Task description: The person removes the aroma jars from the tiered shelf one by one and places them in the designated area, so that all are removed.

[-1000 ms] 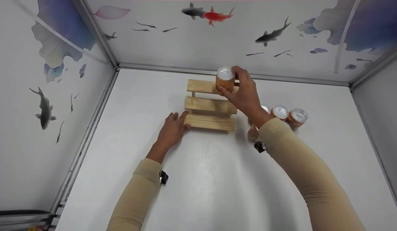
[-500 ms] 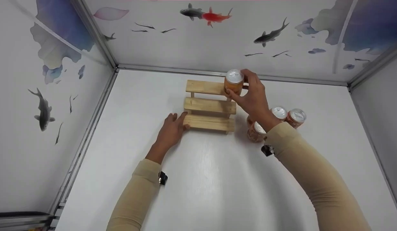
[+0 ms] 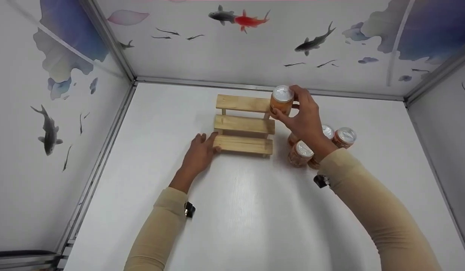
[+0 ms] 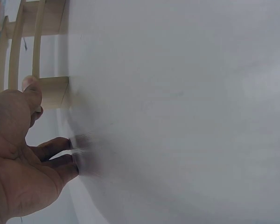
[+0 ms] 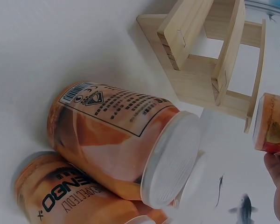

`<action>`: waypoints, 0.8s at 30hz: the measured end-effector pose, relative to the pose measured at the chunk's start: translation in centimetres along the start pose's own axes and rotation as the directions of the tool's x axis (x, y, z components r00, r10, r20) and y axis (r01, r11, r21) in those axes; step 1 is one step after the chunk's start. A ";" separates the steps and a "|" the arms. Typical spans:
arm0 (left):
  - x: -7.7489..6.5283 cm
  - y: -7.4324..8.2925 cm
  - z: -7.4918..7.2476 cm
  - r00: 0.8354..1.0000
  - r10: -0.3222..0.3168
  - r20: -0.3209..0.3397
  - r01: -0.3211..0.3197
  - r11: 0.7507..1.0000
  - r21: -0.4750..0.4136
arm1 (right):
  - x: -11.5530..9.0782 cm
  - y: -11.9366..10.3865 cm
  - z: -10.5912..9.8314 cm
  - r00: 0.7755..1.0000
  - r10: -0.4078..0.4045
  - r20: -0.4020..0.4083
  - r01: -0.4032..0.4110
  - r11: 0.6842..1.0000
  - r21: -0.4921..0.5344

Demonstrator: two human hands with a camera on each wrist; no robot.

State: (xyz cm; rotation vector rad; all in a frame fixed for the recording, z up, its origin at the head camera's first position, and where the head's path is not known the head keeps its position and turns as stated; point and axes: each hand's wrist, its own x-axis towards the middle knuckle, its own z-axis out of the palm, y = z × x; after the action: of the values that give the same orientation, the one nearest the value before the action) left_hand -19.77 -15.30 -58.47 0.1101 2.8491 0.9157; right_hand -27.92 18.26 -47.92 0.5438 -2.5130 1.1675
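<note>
At its left end, a three-step wooden rack [image 3: 243, 124] is gripped by my left hand [image 3: 198, 153]. Thumb and index finger sit at the end of the lowest step; in the left wrist view other fingertips [image 4: 63, 142] touch the table. My right hand [image 3: 307, 114] holds an orange can [image 3: 281, 107] with a clear lid, thumb on the near side and fingers behind. That can is upright, raised beside the right end of the rack's top step. In the right wrist view the held can [image 5: 274, 125] shows at the right edge, apart from the rack [image 5: 191, 70].
Several similar cans [image 3: 301, 154] stand grouped on the white table [image 3: 236, 210], right of the rack and partly under my right forearm. Two of them, including a near can [image 5: 116, 140], fill the right wrist view. A printed wall [image 3: 202, 56] rises behind the table.
My right hand has carried the can rightward and slightly nearer, from over the top step to its right end. My left hand stays at the rack.
</note>
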 end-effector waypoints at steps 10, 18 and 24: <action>0.0 -0.3 0.1 1.000 0.014 0.006 -0.014 1.000 0.004 | -0.7 0.2 -1.0 1.000 -0.025 -0.004 0.025 1.000 0.014; 0.3 -0.3 0.3 1.000 0.003 0.009 -0.003 1.000 0.029 | -1.0 0.3 -1.5 0.999 -0.046 -0.013 0.046 0.999 0.006; 0.2 -0.2 0.2 1.000 -0.002 0.010 0.002 1.000 0.026 | -1.3 0.2 -1.9 0.999 -0.039 -0.013 0.040 0.999 0.004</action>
State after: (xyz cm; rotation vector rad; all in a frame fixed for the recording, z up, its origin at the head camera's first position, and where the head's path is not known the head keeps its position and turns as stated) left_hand -19.96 -15.33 -58.84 0.1143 2.8521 0.8760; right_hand -26.64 20.14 -47.41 0.5826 -2.4779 1.1592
